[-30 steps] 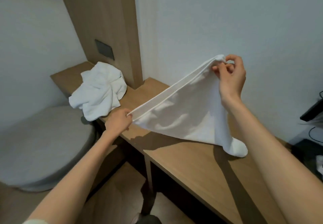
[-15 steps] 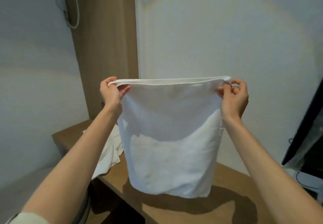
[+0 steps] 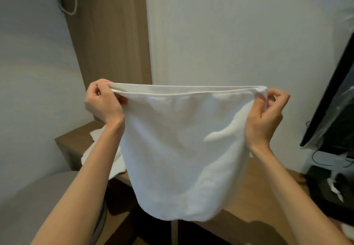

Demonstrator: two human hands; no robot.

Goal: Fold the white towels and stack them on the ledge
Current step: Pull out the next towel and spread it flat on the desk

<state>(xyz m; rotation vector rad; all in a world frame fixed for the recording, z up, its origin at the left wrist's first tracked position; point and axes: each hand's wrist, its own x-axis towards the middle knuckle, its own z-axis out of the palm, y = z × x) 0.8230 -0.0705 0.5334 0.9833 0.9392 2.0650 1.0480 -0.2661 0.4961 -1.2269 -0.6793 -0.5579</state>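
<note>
Towels, white, two: one towel [image 3: 178, 149], doubled over, hangs in the air above the ledge [image 3: 254, 187]. Its top hem is stretched level between two hands, the left hand [image 3: 103, 101] pinching one corner and the right hand [image 3: 266, 118] the other. The second towel [image 3: 93, 135] lies crumpled on the ledge's left end, partly hidden by the left forearm. Also by the ledge: one wood panel [image 3: 109, 34] rising behind its left end, one dark screen [image 3: 333, 110] at its right end, one grey seat [image 3: 47, 197] below its left end.
</note>
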